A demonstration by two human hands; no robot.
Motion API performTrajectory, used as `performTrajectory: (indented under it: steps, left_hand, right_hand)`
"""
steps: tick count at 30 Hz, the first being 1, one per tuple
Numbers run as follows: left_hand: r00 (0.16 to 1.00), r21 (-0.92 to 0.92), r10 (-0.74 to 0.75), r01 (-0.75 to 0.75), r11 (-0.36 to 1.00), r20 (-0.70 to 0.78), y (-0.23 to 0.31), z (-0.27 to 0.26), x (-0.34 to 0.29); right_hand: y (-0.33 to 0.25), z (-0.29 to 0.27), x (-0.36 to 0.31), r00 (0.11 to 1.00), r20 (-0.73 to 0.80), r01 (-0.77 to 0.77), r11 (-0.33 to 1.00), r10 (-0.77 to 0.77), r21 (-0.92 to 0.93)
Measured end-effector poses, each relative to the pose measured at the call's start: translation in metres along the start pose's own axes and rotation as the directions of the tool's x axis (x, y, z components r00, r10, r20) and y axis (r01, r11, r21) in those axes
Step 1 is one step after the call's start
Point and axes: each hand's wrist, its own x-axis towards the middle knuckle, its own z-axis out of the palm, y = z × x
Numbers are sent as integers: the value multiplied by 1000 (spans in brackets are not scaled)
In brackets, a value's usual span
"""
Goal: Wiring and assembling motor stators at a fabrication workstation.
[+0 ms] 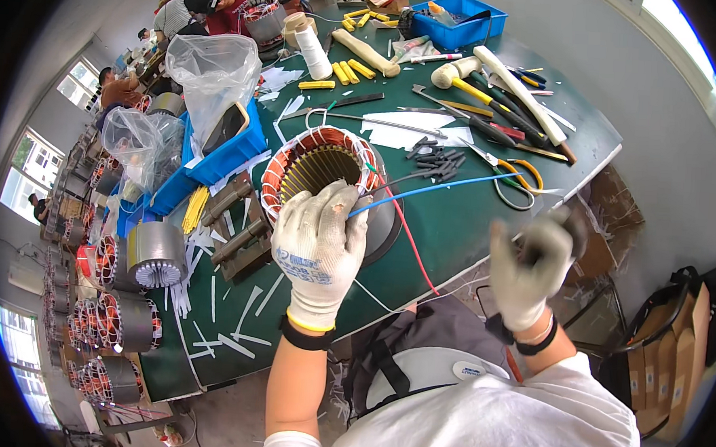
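A motor stator (295, 150) with copper windings laced in white cord stands on the green table in front of me. My left hand (318, 242), in a white glove, grips its near rim, fingers curled over the winding. By those fingers, a blue wire (433, 188) and a red wire (407, 230) stick out to the right. Past the table edge, my gloved right hand (531, 269) is raised and smeared by motion; its fingers cannot be made out. A thin white cord (376, 297) runs from near the stator toward that hand.
Scissors (530, 182), black sleeve pieces (440, 163), a mallet (455, 72) and a white thread spool (313, 53) lie beyond the stator. Blue bins (224, 153) and metal blocks (240, 225) stand left, near more stators (155, 255). A co-worker (240, 7) works across the table.
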Motion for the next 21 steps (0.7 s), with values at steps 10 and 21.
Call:
performTrajectory:
  steps: [10, 21]
  left_hand:
    - [983, -98, -170, 164, 982, -66, 13, 7, 3]
    - [754, -507, -521, 656, 560, 400, 21, -27, 21]
  right_hand:
    - [-5, 75, 26, 582, 726, -768, 541, 368, 342]
    - [-14, 61, 9, 747, 606, 224, 962, -273, 157]
